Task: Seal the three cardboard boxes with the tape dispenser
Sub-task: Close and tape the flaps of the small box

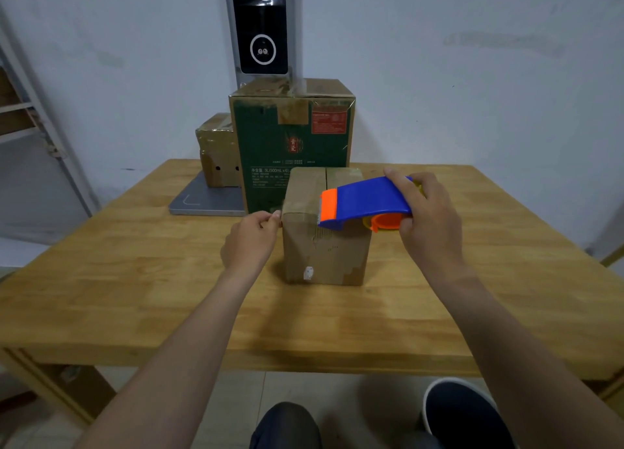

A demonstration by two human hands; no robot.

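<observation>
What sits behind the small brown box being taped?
A tall green carton stands right behind the small brown box, its lower front covered. Farther back left, another taped box is partly hidden by the carton.

Bare table (101,296) lies open near, left and right of the box (327,256). Its far side is shut off by the green box (293,144) just behind. The left hand (253,239), pinching tape (300,208), blocks its top left edge. The right hand (429,219) with the dispenser (368,200) covers the top right. Far left, a brown box (216,158) on a grey plate (202,202) fills the corner.
</observation>
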